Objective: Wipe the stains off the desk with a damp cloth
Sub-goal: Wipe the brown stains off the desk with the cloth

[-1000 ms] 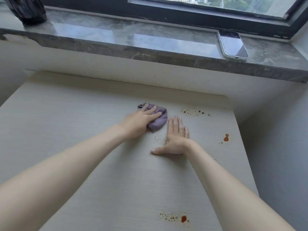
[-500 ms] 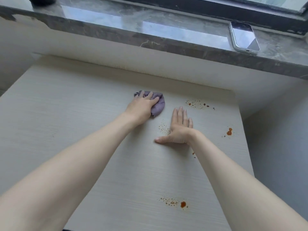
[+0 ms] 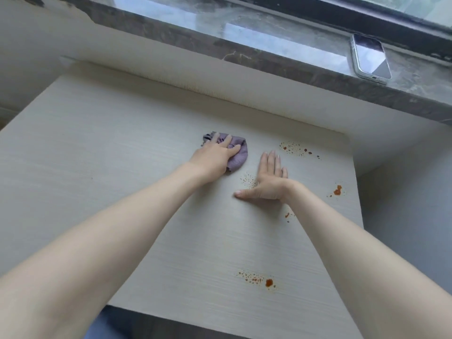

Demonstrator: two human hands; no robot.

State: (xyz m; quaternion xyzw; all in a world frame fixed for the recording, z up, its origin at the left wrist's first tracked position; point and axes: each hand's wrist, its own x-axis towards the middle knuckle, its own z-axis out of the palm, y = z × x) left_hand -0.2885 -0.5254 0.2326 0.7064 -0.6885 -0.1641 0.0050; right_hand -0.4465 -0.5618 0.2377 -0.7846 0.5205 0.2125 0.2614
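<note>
Soft, limp purple cloth, seemingly damp: best palmed on its bunched top, as the left hand does, fingers spread flat. The right hand rests straight-fingered on the counter.

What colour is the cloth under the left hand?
Dull purple. The cloth shows best in the head view, under the left hand.

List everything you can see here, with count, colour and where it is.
desk: one, pale wood-grain, fills the foreground
cloth: one, purple, bunched, far middle of the desk
stains: five patches, orange-brown, right half of the desk
windowsill: one, dark marble, behind the desk
phone: one, silver-edged, right end of the windowsill
window frame: one, black, above the windowsill
left hand: one, pressing on the cloth
right hand: one, flat on the desk, right of the cloth, not touching it
</note>
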